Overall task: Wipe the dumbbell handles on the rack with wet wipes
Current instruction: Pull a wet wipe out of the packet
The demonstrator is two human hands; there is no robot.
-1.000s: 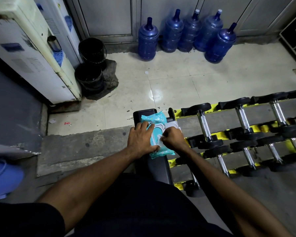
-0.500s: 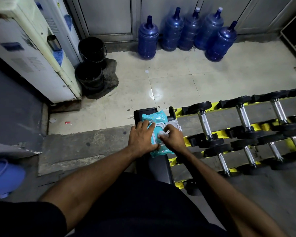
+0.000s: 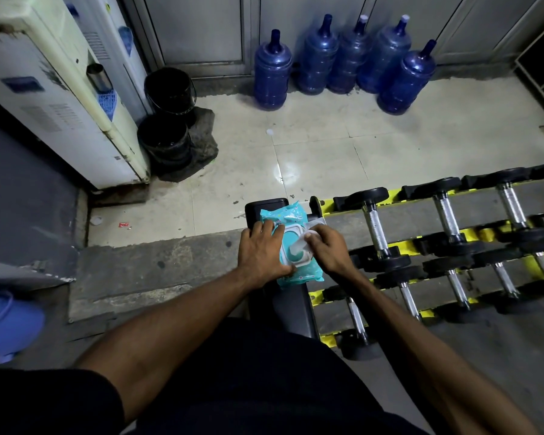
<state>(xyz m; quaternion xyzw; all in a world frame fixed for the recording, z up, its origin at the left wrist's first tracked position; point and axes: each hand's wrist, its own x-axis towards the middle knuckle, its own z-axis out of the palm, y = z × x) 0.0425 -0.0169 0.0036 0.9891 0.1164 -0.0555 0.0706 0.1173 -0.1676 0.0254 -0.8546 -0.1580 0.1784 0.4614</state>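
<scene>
Centre frame, my left hand (image 3: 261,252) lies flat on the pack (image 3: 288,215); my right hand (image 3: 327,249) pinches a wipe (image 3: 299,246). The dumbbell handles (image 3: 376,229) lie just right, running up-frame, nearer my right hand.

The right hand (image 3: 327,251) now pinches a white wipe (image 3: 297,246), drawn partly up out of the pack (image 3: 291,215). A second ago its knuckles covered the closed lid. The lid flap (image 3: 315,223) now lies open just beyond the pinching fingers.

Teal wipes pack (image 3: 288,216) beside racked dumbbells (image 3: 376,229)
</scene>
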